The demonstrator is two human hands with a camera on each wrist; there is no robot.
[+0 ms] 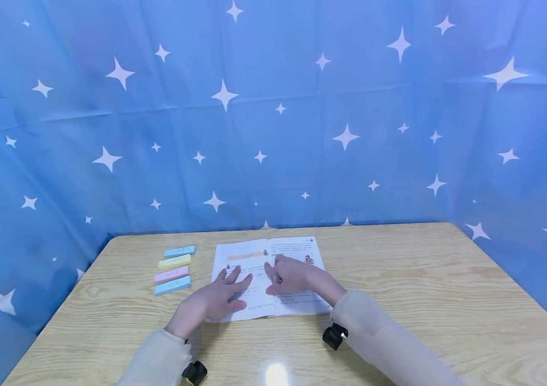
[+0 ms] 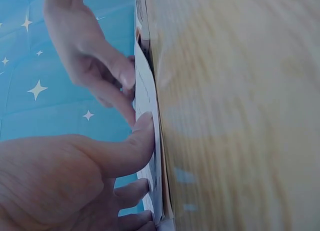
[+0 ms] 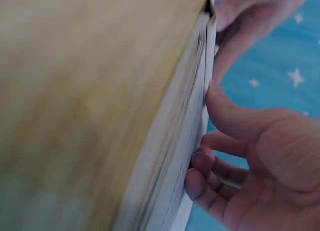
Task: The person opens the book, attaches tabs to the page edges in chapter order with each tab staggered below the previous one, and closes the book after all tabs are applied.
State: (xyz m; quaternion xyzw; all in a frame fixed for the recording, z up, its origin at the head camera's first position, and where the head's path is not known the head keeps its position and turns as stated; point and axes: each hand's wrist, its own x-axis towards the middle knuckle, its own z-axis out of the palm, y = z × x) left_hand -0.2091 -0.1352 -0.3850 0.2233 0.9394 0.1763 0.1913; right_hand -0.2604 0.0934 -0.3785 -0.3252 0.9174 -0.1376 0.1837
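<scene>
An open book (image 1: 261,303) with printed text lies flat on the wooden table. My left hand (image 1: 215,296) rests on its left page, fingers spread. In the left wrist view the thumb of this hand (image 2: 65,176) presses the page near the book's edge. My right hand (image 1: 293,274) touches the book close to the middle fold, index finger extended and the other fingers bent. The right wrist view shows the right hand's (image 3: 270,161) thumb and bent fingertips against the page, beside the book's stacked page edges (image 3: 170,126). Neither hand visibly pinches a page.
Left of the book, several coloured strips with writing lie in a column: a blue strip (image 1: 179,251) at the far end, then a yellow strip (image 1: 174,261), a pink strip (image 1: 171,275) and another blue strip (image 1: 172,286). A blue star-patterned curtain (image 1: 297,171) hangs behind the table (image 1: 422,300).
</scene>
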